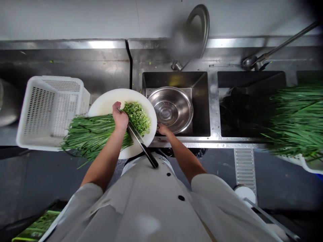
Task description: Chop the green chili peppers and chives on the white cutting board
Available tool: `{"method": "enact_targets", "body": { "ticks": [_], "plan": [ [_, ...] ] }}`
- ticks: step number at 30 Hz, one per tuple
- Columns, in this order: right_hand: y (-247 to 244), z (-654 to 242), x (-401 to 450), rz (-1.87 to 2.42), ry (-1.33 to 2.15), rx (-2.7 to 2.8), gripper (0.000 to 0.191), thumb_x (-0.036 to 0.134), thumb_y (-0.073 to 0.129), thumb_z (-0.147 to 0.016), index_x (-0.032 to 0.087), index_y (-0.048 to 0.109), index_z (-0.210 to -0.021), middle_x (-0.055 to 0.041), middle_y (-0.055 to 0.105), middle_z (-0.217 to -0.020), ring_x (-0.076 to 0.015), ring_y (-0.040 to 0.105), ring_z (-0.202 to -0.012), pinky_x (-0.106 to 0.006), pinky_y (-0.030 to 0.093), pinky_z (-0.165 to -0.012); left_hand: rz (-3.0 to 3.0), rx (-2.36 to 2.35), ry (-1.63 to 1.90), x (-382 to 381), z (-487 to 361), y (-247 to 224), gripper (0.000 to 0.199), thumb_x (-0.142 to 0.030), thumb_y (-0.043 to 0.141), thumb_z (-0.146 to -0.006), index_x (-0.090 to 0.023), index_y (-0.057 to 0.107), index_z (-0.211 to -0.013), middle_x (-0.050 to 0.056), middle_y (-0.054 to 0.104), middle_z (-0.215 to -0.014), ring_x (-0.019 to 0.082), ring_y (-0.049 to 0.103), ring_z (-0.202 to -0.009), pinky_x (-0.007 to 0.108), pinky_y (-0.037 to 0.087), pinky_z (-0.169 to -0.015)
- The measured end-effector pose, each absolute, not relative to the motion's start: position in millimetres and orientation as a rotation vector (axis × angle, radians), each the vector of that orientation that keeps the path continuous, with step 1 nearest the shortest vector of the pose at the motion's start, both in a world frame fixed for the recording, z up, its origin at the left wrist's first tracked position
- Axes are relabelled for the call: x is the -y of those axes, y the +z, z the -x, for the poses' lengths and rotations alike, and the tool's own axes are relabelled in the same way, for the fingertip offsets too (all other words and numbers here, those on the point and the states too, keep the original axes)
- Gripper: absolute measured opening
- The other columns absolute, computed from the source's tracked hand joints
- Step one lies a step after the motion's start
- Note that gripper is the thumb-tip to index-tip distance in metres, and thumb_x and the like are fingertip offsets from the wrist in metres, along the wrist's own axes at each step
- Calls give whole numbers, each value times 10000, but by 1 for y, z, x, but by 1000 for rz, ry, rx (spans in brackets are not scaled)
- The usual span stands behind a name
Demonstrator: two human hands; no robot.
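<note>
Flanking 1 knife [142, 143], 2 hands [120, 117] [163, 129], 1 board [103, 101], 1 bowl [182, 107]

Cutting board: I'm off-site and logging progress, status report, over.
Left hand at knife, grip unclear. Right hand between board and steel bowl. Chopped pieces lie right of green stalks. Knife handle juts past board's near edge.
</note>
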State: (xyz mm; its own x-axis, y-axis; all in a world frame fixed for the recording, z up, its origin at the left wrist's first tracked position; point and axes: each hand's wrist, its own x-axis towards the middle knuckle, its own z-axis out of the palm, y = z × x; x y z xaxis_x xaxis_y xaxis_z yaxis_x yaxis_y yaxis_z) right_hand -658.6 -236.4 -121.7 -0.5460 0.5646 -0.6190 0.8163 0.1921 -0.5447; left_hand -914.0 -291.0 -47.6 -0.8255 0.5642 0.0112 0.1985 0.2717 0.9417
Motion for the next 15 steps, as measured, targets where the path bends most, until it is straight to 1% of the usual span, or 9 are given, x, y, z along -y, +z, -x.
{"method": "enact_targets", "body": {
  "ticks": [2,3,4,5,6,8,10,13,15],
  "plan": [
    [-93,651,257,-1504,-1227,-2226,355,230,359,-1051,137,678,-1176,-170,744,-1148,-253,687,-1038,-349,486,-939,-683,-2219,1577,291,911,-48,414,-75,524,-748,-191,552,-1145,102,654,-1219,207,628,-1225,371,425,-1175],
    [-77,648,273,-1587,-1244,-2269,374,261,318,-1069,146,665,-1148,-156,747,-1080,-240,687,-979,-343,482,-909,-681,-2215,1580,291,910,-49,406,-70,530,-749,-196,555,-1135,95,654,-1212,204,627,-1220,365,427,-1170],
    [-61,647,291,-1581,-1348,-2335,349,313,337,-1075,167,651,-1122,-121,745,-1001,-218,680,-901,-321,479,-865,-680,-2209,1581,290,910,-49,393,-72,542,-754,-203,559,-1124,85,653,-1208,201,625,-1219,358,427,-1165],
    [-46,648,311,-1471,-1499,-2397,290,356,404,-1060,189,633,-1121,-85,734,-954,-197,665,-839,-299,474,-827,-674,-2201,1576,289,912,-49,372,-81,562,-762,-210,566,-1110,74,654,-1201,200,622,-1218,351,427,-1160],
    [-33,650,330,-1322,-1625,-2424,248,371,491,-1024,202,606,-1165,-60,722,-943,-185,652,-808,-286,467,-802,-664,-2191,1565,288,916,-49,339,-102,588,-774,-216,573,-1093,63,657,-1185,200,622,-1212,345,429,-1152],
    [-13,659,361,-1139,-1713,-2397,354,314,581,-954,200,523,-1285,-40,697,-932,-183,630,-783,-277,454,-766,-631,-2162,1538,283,929,-46,247,-177,624,-818,-217,584,-1058,46,669,-1132,198,630,-1179,331,442,-1123],
    [-2,668,374,-1098,-1688,-2355,423,234,562,-919,189,466,-1328,-37,675,-926,-192,615,-789,-278,445,-756,-594,-2132,1533,275,946,-42,166,-260,581,-894,-205,586,-1051,41,685,-1107,179,634,-1144,316,451,-1089],
    [5,671,363,-1101,-1663,-2353,328,205,510,-915,209,488,-1242,-32,651,-910,-197,601,-802,-281,437,-758,-546,-2101,1529,261,963,-39,225,-274,424,-970,-173,588,-1087,61,709,-1153,151,637,-1129,311,458,-1057],
    [7,666,347,-1119,-1708,-2349,241,218,510,-918,222,508,-1158,-22,638,-884,-191,597,-779,-277,438,-734,-563,-2074,1478,251,961,-45,246,-270,426,-951,-162,623,-1051,71,728,-1159,162,647,-1139,320,459,-1064]
  ]
}}
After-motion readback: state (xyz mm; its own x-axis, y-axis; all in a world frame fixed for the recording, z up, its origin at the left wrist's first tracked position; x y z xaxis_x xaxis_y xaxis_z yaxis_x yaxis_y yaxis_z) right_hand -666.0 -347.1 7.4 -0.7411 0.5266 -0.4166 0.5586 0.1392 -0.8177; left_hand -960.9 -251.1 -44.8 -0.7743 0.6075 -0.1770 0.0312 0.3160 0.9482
